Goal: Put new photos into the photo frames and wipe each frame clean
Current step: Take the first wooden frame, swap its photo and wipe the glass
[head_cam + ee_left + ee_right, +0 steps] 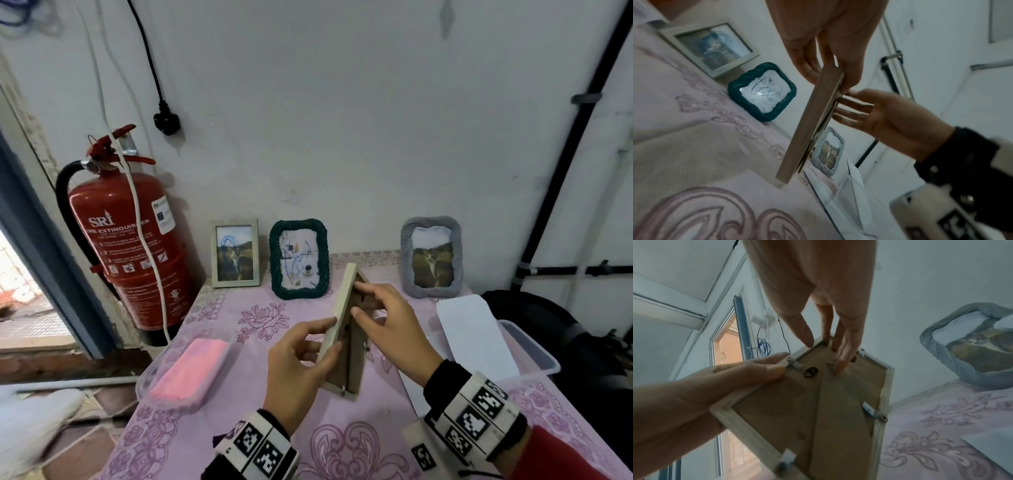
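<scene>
Head view: at centre, the left hand (301, 363) grips the edge of a pale wooden frame (337, 318) held on edge above the pink flowered worktop (239, 394), its brown back turned right. The right hand (387, 325) lays straight fingers on that back. Behind stand a white frame (235, 253), a green frame (299, 259) and a grey frame (431, 257); a pink cloth (191, 368) lies in a tray lower left.

Left wrist view: the frame runs diagonally through the centre, pinched at its upper end.

Right wrist view: fingertips (840, 366) press the backing board (838, 402) near a metal clip (794, 364).
</scene>
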